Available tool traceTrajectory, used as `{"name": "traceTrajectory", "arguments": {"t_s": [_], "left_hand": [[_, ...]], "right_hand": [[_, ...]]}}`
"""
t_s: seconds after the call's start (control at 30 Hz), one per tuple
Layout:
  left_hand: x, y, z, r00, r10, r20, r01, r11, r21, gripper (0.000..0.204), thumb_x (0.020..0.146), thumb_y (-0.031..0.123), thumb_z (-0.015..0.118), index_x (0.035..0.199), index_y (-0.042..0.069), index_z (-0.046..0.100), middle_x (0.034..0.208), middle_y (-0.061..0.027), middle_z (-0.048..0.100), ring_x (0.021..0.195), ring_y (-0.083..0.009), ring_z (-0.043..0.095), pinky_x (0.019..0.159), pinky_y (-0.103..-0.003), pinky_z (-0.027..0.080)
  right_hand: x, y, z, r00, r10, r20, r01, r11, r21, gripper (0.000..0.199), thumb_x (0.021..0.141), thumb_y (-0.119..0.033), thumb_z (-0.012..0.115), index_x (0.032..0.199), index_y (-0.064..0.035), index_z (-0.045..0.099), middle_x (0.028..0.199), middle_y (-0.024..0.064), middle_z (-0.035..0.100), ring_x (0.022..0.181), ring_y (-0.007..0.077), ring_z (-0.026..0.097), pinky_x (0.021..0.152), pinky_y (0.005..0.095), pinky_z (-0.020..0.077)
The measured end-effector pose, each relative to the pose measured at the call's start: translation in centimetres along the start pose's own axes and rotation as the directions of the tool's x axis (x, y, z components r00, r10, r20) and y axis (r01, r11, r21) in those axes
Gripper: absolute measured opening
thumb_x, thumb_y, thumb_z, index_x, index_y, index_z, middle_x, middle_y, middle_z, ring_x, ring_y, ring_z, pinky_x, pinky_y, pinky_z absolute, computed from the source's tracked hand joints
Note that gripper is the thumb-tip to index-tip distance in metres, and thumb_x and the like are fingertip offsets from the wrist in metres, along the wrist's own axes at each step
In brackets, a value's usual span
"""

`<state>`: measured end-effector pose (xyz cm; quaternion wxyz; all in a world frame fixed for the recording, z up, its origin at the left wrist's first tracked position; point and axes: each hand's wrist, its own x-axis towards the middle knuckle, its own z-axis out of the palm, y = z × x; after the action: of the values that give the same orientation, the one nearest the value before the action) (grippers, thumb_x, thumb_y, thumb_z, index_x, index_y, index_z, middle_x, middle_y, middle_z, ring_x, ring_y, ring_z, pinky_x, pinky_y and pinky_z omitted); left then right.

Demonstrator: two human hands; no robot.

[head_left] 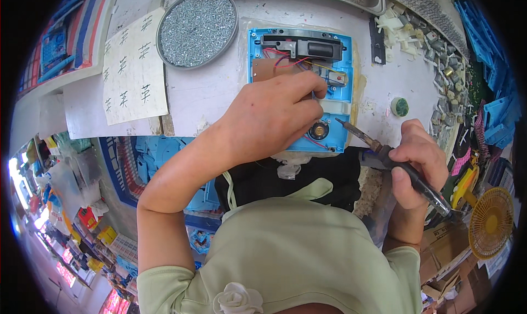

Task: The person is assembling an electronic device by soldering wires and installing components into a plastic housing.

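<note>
A blue plastic casing (347, 133) lies open on the worktable, with red and dark wires, a black module (324, 50), a brown board (266, 71) and a small round speaker (318, 130) inside. My left hand (280, 108) reaches over the middle of the casing, its fingers curled together. Whatever those fingertips pinch is hidden behind the hand. In my right hand (420, 160) is a soldering iron (379, 147), gripped by its black handle. The iron's tip points left, close to the casing's right edge near the speaker.
A round tray of small screws (197, 31) stands at the back left beside a marked paper sheet (134, 72). Small motors and white plastic parts (447, 89) are heaped along the right. A small green-topped round piece (399, 106) sits near the iron. A yellow fan (490, 223) is lower right.
</note>
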<state>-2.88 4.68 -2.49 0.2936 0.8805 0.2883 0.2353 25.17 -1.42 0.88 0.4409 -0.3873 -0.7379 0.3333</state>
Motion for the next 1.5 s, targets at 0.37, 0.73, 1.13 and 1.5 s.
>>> {"name": "traceTrajectory", "arguments": {"t_s": [0.37, 0.73, 1.13, 1.5], "left_hand": [[0.2, 0.6, 0.1, 1.0, 0.008, 0.019, -0.009, 0.998, 0.057, 0.019, 0.076, 0.006, 0.077, 0.091, 0.009, 0.066, 0.111, -0.0071, 0.064, 0.093, -0.0285, 0.067, 0.073, -0.038, 0.056], [0.4, 1.1, 0.0, 0.999, -0.016, 0.038, 0.013, 0.997, 0.074, 0.018, 0.076, 0.006, 0.076, 0.089, 0.008, 0.064, 0.113, -0.0075, 0.063, 0.095, -0.0289, 0.067, 0.072, -0.039, 0.056], [0.3, 1.5, -0.1, 0.996, -0.044, 0.074, 0.035, 0.993, 0.113, 0.017, 0.075, 0.006, 0.075, 0.087, 0.007, 0.063, 0.11, -0.0076, 0.061, 0.092, -0.0286, 0.066, 0.07, -0.039, 0.056], [0.6, 2.1, -0.1, 0.997, -0.032, 0.073, 0.019, 0.984, 0.177, 0.02, 0.075, 0.002, 0.076, 0.091, 0.006, 0.066, 0.11, -0.0132, 0.064, 0.095, -0.0326, 0.068, 0.074, -0.041, 0.057]], "right_hand": [[0.4, 0.1, 0.3, 0.994, 0.013, 0.109, -0.013, 1.0, 0.002, 0.021, 0.075, -0.011, 0.071, 0.094, -0.0031, 0.067, 0.066, 0.0052, 0.06, 0.055, 0.0235, 0.044, 0.059, 0.0368, 0.0362], [0.6, 0.2, 0.5, 0.991, 0.015, 0.135, -0.013, 1.0, -0.016, 0.021, 0.073, -0.009, 0.07, 0.093, -0.0033, 0.067, 0.067, 0.0056, 0.062, 0.055, 0.0235, 0.046, 0.057, 0.0367, 0.0362], [0.1, -0.5, -0.2, 0.998, 0.022, 0.056, -0.021, 1.0, -0.008, 0.022, 0.078, -0.016, 0.071, 0.092, 0.0002, 0.066, 0.065, 0.0062, 0.054, 0.057, 0.0228, 0.042, 0.058, 0.0373, 0.0333], [-15.4, -2.7, -17.7, 0.47, 0.255, -0.845, -0.253, 0.956, 0.148, 0.012, 0.09, -0.007, 0.059, 0.1, 0.0008, 0.057, 0.088, 0.006, 0.055, 0.073, 0.0105, 0.047, 0.073, 0.023, 0.0434]]}}
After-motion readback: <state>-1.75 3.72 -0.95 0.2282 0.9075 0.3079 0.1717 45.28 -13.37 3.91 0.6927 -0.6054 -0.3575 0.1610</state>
